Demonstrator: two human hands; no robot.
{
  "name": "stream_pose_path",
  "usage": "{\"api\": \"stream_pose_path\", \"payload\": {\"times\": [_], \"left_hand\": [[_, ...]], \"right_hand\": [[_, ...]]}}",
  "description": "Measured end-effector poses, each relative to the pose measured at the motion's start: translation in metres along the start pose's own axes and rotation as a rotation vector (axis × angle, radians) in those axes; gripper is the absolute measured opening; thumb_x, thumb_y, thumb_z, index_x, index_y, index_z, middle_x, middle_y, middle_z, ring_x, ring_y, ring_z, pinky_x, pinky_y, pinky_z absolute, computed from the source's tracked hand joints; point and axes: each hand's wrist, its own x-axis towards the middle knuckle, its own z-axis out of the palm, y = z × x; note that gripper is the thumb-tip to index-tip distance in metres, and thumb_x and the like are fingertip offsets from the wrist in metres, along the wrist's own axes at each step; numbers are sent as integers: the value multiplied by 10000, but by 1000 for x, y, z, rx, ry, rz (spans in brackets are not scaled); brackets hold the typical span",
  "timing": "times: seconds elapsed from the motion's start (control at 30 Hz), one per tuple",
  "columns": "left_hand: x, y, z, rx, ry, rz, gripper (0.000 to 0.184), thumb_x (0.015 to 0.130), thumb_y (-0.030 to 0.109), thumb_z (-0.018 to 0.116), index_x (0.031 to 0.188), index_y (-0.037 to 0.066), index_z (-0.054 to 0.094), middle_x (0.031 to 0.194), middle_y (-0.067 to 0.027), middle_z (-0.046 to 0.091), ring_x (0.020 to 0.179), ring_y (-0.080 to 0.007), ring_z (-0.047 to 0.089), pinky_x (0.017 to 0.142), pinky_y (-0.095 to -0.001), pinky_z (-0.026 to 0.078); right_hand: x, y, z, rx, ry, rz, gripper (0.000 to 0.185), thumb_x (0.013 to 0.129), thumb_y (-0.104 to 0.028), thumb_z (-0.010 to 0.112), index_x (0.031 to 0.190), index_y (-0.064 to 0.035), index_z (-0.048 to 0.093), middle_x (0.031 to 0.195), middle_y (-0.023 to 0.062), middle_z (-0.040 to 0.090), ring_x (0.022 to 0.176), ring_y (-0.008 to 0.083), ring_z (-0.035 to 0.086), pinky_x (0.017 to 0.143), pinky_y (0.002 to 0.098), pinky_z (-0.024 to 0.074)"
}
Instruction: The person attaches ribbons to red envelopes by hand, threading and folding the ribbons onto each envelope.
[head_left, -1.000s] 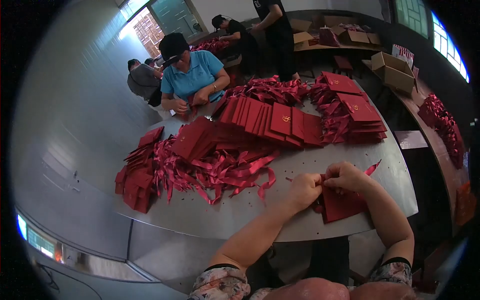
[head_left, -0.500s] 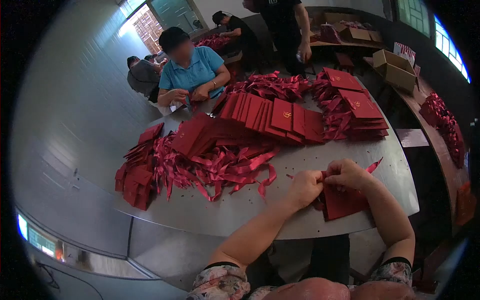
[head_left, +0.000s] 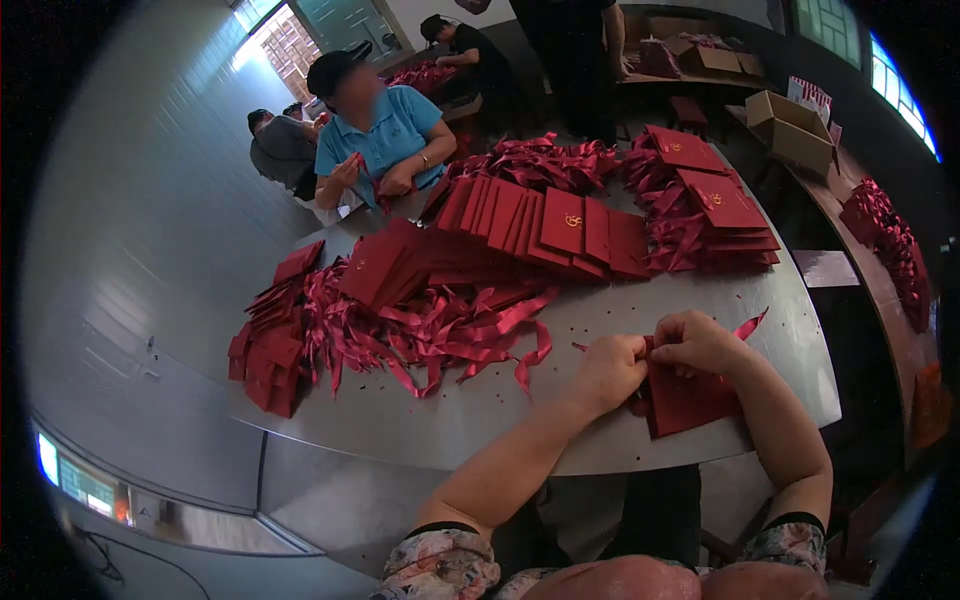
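Note:
A small red paper gift bag (head_left: 690, 408) lies at the near edge of the metal table, under my hands. My left hand (head_left: 612, 372) is closed at its upper left corner, thumb and fingers pinched together. Beside it, almost touching, my right hand (head_left: 693, 345) pinches at the bag's top edge, with fingers curled. A red satin ribbon (head_left: 750, 323) sticks out behind my right hand, and a short tip of ribbon shows left of my left hand. My fingers hide the exact spot where ribbon and bag meet.
Red bags with gold print (head_left: 563, 222) stand in a row across the table (head_left: 480, 430). Loose ribbons (head_left: 440, 325) spill from the bags on the left; another stack (head_left: 720, 200) sits far right. A co-worker in blue (head_left: 385, 135) handles ribbon opposite. An open carton (head_left: 790, 130) stands on a side bench.
My hands stay pinched at the bag's top with only slight shifts. The co-worker opposite has turned their head and raised one hand. The standing person behind has shifted.

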Motion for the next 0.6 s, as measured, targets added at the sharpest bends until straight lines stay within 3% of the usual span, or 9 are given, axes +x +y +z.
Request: {"api": "stream_pose_path", "payload": {"times": [0.6], "left_hand": [[0, -2, 2, 2, 12, -4, 153, 793, 115, 614, 886, -1, 647, 839, -207, 651, 781, -359, 647, 685, -418, 494]], "right_hand": [[1, 1, 1, 11, -8, -37, 149, 865, -126, 691, 922, 3, 645, 722, 41, 638, 616, 109, 590, 556, 268, 494]]}}
